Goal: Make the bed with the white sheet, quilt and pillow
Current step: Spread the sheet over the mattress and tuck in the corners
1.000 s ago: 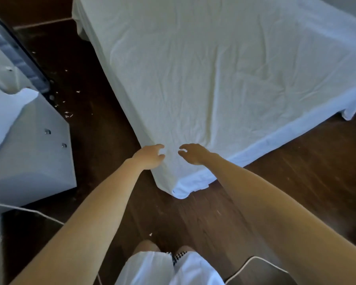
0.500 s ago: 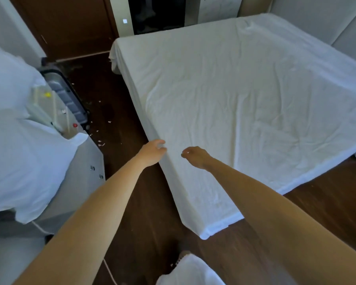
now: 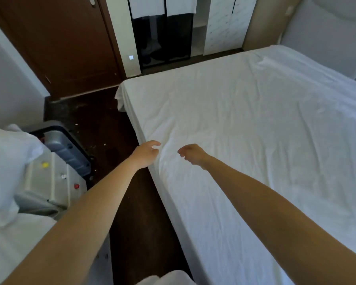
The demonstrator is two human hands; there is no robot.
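Fingers [image 3: 155, 143] of the left hand [image 3: 145, 154] hung loosely curled at the bed's edge, the right hand [image 3: 193, 154] likewise, both holding nothing. Light and limp, the white sheet [image 3: 245, 128] probably handled best pinched along its overhanging edge.

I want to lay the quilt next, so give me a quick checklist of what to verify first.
1. Sheet covers the mattress top: ok.
2. Sheet smooth: not ok, wrinkles near the hands.
3. Far corner tucked: not ok, it hangs loose.
4. Left hand free: cannot tell, fingers curl at the sheet edge.
5. Right hand free: ok, it holds nothing.
6. Quilt located: cannot tell; white bedding lies left.
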